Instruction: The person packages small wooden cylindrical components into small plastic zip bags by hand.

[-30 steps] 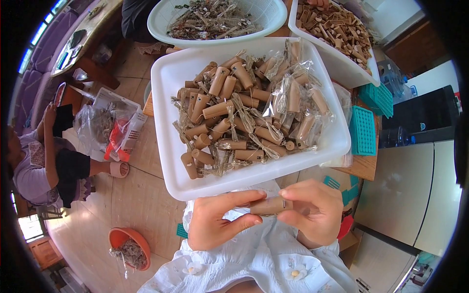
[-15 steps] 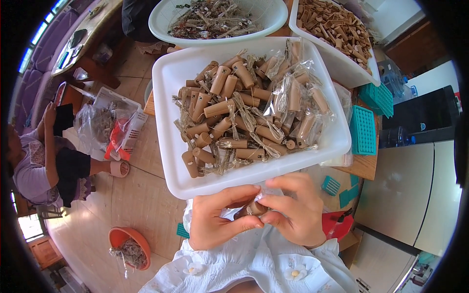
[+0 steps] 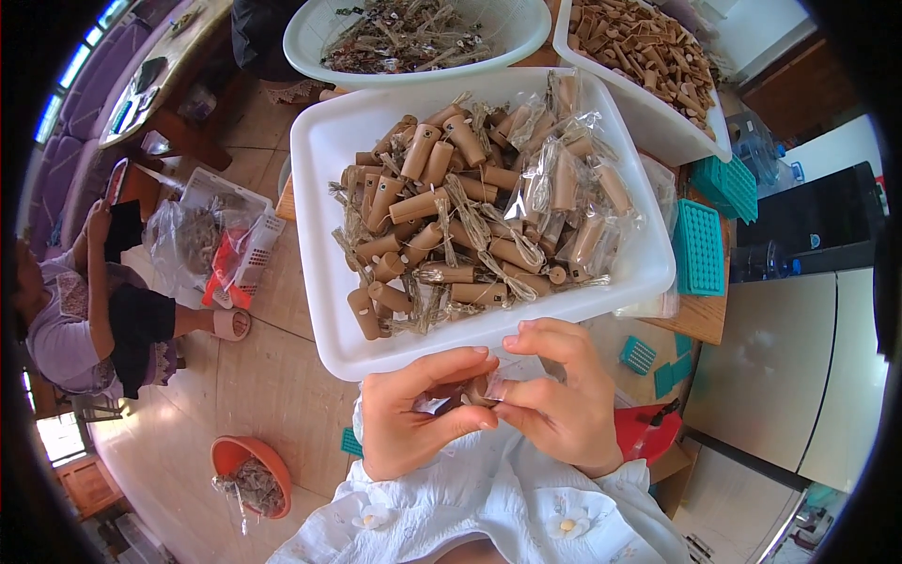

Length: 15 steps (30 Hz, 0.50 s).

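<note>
Between my hands, just past the near rim of a white plastic tub point(image 3: 334, 355), is a small brown cylinder point(image 3: 477, 391) partly wrapped in clear plastic. My left hand point(image 3: 413, 414) curls around it, thumb and fingers closed on its side. With thumb and bent fingers my right hand point(image 3: 564, 399) pinches the clear plastic point(image 3: 497, 383) at the cylinder's end; its index finger sticks up off it. Fingers cover much of the piece. The tub holds many brown cylinders point(image 3: 420, 154) with bundled twine point(image 3: 470, 216), several in clear bags point(image 3: 564, 183) at its right side.
Beyond stand a pale green basin point(image 3: 310, 47) of twine pieces and a white bin point(image 3: 648, 108) of brown pieces. Teal racks point(image 3: 700, 249) sit at right. An orange bucket point(image 3: 221, 458) and a white crate point(image 3: 254, 254) are on the floor. A seated person point(image 3: 70, 310) is at left.
My right hand has shifted slightly up and left, its index finger lifting. The cylinder has turned in my left hand, and less of its side shows.
</note>
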Motion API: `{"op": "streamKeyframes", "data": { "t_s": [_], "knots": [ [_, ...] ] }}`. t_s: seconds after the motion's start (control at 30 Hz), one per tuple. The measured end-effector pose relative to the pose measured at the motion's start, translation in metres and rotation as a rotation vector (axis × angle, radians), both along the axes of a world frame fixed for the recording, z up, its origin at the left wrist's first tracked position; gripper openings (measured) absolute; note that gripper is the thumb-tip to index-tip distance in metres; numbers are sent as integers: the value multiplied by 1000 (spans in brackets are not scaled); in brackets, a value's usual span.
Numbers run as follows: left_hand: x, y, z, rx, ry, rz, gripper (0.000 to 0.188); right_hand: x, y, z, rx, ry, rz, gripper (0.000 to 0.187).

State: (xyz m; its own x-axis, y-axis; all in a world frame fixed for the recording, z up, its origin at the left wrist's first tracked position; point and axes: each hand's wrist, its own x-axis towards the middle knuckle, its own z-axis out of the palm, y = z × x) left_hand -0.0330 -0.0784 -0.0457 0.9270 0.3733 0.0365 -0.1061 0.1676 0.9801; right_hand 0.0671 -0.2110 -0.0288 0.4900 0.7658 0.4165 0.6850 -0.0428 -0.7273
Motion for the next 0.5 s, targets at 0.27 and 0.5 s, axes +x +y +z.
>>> {"op": "streamKeyframes", "data": {
  "t_s": [0.27, 0.5],
  "knots": [
    [4, -3, -1, 26, 60, 15, 51, 3, 1, -2, 40, 65, -9, 18],
    [6, 2, 5, 131, 102, -85, 47, 7, -7, -5, 120, 85, -121, 15]
  ]
}}
